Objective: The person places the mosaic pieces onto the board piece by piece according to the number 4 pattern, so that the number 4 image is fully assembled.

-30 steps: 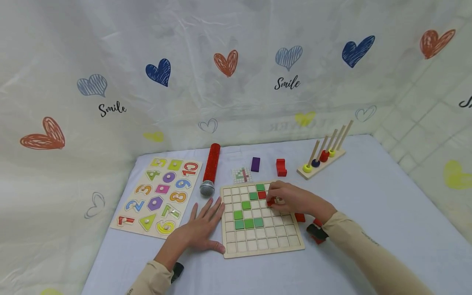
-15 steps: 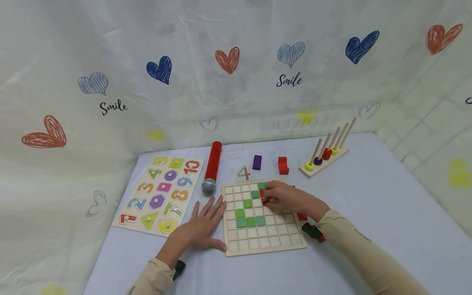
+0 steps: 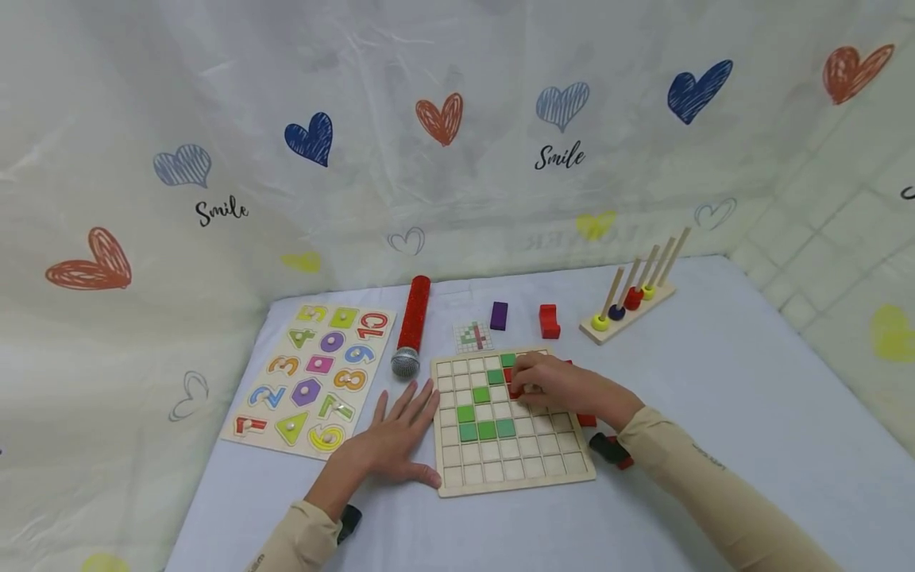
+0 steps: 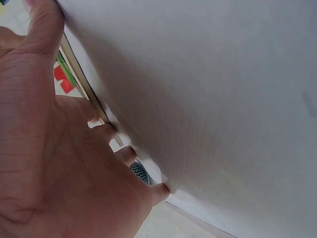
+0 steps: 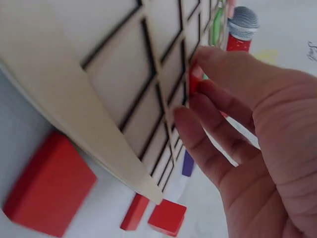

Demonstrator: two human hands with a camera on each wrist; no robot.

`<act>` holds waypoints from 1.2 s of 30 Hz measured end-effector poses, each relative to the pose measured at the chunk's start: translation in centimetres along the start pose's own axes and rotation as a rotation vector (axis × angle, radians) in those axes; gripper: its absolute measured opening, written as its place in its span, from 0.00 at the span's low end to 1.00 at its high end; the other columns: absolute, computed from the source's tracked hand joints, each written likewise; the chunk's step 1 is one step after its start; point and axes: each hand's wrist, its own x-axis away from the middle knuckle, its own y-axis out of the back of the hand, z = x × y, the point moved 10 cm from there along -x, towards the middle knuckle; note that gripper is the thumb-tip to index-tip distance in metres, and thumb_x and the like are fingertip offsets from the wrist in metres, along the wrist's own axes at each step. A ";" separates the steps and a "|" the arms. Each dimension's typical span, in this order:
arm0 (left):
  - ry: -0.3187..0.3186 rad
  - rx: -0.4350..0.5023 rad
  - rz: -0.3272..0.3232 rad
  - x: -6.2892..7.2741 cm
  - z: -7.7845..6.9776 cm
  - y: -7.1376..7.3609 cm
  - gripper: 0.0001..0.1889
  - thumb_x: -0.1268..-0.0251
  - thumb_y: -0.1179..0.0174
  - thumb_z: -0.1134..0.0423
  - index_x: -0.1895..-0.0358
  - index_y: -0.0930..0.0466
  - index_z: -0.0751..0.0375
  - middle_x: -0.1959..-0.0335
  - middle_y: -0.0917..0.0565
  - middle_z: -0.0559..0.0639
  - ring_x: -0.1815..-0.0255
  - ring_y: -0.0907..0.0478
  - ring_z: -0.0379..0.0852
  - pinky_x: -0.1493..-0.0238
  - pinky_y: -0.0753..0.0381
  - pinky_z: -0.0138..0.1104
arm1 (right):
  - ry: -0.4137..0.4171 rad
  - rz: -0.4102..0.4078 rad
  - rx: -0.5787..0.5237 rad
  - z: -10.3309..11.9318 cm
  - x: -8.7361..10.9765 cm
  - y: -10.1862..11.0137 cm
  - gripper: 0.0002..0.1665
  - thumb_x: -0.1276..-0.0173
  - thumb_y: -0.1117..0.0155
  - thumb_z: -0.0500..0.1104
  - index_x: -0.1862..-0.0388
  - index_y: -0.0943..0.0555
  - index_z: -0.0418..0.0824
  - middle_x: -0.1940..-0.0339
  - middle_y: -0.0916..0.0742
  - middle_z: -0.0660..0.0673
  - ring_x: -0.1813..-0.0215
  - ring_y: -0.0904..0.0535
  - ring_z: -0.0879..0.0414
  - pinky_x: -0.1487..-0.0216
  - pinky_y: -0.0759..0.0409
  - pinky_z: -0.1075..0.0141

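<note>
A wooden grid board point(image 3: 516, 488) lies flat on the white cloth, with several green tiles point(image 3: 486, 430) and red ones in its squares. Over its upper right part my right hand point(image 3: 554, 383) pinches a small red tile point(image 5: 196, 78) between thumb and fingertips, down at the grid; the fingers hide part of it. Another red tile point(image 3: 508, 373) sits just above, partly covered. Palm down and fingers spread, my left hand point(image 3: 393, 447) rests on the cloth along the board's left edge, its fingertips and thumb at the rim.
A number-and-shape puzzle point(image 3: 305, 392) and a red microphone point(image 3: 412, 326) lie to the left. Behind the board are a pattern card point(image 3: 472, 336), a purple block point(image 3: 499, 315) and a red block point(image 3: 549, 321). Farther right stands a peg stacker point(image 3: 629, 310); red blocks point(image 5: 52, 183) lie beside the board's right edge.
My right hand has brought the red tile slightly left, near the tile above it, and now stays there. My left hand keeps its place; the view has shifted slightly.
</note>
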 end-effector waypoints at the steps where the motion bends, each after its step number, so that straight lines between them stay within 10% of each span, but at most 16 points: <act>1: 0.000 0.002 0.001 0.0 0.0 0.0 0.69 0.46 0.29 0.25 0.10 0.61 0.50 0.07 0.64 0.49 0.07 0.69 0.58 0.13 0.68 0.68 | 0.005 0.006 -0.010 0.0 0.1 0.1 0.06 0.29 0.24 0.37 0.54 0.09 0.41 0.53 0.13 0.47 0.50 0.19 0.53 0.48 0.12 0.64; 36: 0.001 -0.023 -0.004 0.0 -0.1 0.0 0.69 0.45 0.30 0.24 0.10 0.60 0.50 0.07 0.63 0.49 0.07 0.68 0.57 0.13 0.67 0.68 | -0.189 -0.095 0.021 -7.2 5.2 3.2 0.11 0.35 0.23 0.29 0.57 0.10 0.40 0.54 0.11 0.45 0.53 0.16 0.52 0.52 0.09 0.59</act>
